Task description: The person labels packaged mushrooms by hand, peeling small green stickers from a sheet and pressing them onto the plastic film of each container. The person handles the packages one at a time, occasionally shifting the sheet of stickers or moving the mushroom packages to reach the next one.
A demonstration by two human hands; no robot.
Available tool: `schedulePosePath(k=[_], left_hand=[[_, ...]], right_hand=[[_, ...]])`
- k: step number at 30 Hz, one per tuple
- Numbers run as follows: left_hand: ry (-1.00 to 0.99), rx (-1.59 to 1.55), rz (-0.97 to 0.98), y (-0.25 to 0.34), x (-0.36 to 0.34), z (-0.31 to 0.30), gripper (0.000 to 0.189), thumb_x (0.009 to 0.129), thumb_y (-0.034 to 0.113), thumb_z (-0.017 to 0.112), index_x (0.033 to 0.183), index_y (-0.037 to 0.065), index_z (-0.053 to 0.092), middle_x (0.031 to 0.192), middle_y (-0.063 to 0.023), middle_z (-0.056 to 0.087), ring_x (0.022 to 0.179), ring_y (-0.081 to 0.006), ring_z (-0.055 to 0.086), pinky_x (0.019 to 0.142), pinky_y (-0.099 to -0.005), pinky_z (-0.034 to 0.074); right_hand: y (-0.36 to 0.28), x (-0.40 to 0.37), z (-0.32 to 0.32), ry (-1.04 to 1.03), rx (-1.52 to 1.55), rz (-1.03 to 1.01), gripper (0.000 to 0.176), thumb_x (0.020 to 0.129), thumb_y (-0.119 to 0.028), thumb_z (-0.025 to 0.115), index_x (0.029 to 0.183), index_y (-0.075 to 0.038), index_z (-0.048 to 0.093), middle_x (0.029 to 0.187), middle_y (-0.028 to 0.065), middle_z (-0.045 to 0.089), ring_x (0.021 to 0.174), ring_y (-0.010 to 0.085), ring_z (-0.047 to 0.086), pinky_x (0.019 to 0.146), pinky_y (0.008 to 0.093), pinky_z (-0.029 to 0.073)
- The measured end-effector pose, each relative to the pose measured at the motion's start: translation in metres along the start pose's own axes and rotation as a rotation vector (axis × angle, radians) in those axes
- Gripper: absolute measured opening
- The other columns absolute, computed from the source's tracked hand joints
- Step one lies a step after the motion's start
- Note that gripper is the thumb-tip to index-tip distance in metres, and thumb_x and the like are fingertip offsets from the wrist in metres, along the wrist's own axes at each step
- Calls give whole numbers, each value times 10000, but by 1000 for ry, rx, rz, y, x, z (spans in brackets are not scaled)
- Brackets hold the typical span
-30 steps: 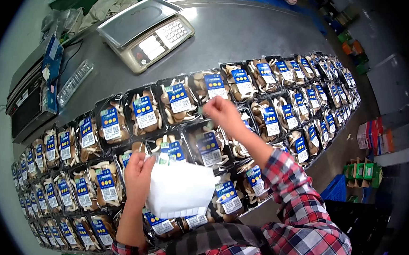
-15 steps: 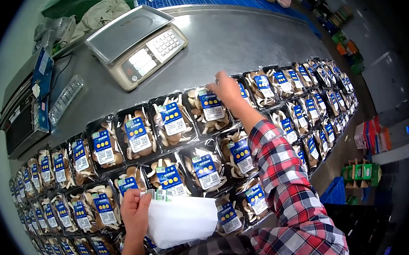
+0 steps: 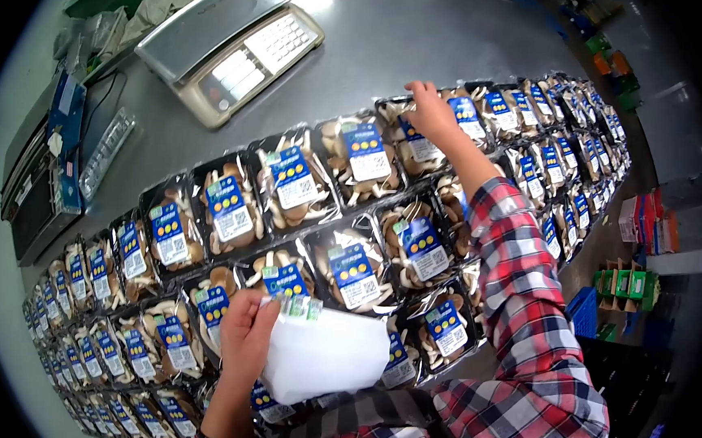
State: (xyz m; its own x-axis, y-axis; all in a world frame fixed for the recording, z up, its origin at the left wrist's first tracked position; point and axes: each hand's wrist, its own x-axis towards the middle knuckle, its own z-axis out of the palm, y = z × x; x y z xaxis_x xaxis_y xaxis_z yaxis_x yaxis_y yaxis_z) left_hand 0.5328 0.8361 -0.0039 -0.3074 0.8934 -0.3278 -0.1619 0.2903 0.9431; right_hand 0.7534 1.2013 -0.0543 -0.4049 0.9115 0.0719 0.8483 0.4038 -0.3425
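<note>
My left hand (image 3: 247, 334) is closed on a white sheet of stickers (image 3: 326, 352), with small green-and-white labels along its top edge by my thumb. My right hand (image 3: 432, 114) reaches over a mushroom pack (image 3: 421, 150) in the back row. Its fingers are bent and spread at the top of the blue-and-white label; any sticker at the fingertips is too small to make out. Left of it, another mushroom pack (image 3: 365, 157) carries a small green sticker at its label's upper left corner. Other black trays of wrapped mushrooms surround both hands.
Rows of mushroom packs cross the steel table (image 3: 403, 36) from left to right. A weighing scale (image 3: 250, 59) stands behind them, with a clear plastic tray (image 3: 108, 153) and a blue-and-black machine (image 3: 46, 159) at left. Green boxes (image 3: 622, 284) and a blue crate (image 3: 583, 313) sit at right.
My right hand has moved right, from one back-row mushroom pack to the neighbouring one. My left hand and the sticker sheet have shifted slightly right and up. The camera view has tilted down.
</note>
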Motion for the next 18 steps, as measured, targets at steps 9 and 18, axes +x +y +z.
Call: schedulePosePath(k=[9, 18], left_hand=[[-90, 153, 94, 4, 1, 20, 150, 907, 153, 495, 841, 21, 522, 672, 50, 457, 642, -19, 398, 568, -182, 342], [-173, 165, 127, 11, -17, 46, 166, 910, 163, 497, 833, 17, 517, 627, 52, 456, 584, -12, 381, 508, -173, 323]], right_hand=[[-136, -170, -45, -631, 764, -459, 387, 788, -258, 638, 1040, -5, 490, 904, 117, 571, 821, 212, 574, 734, 306, 465], [-148, -221, -64, -469, 723, -367, 242, 773, -149, 654, 926, -10, 528, 805, 113, 544, 732, 233, 558, 643, 331, 444]])
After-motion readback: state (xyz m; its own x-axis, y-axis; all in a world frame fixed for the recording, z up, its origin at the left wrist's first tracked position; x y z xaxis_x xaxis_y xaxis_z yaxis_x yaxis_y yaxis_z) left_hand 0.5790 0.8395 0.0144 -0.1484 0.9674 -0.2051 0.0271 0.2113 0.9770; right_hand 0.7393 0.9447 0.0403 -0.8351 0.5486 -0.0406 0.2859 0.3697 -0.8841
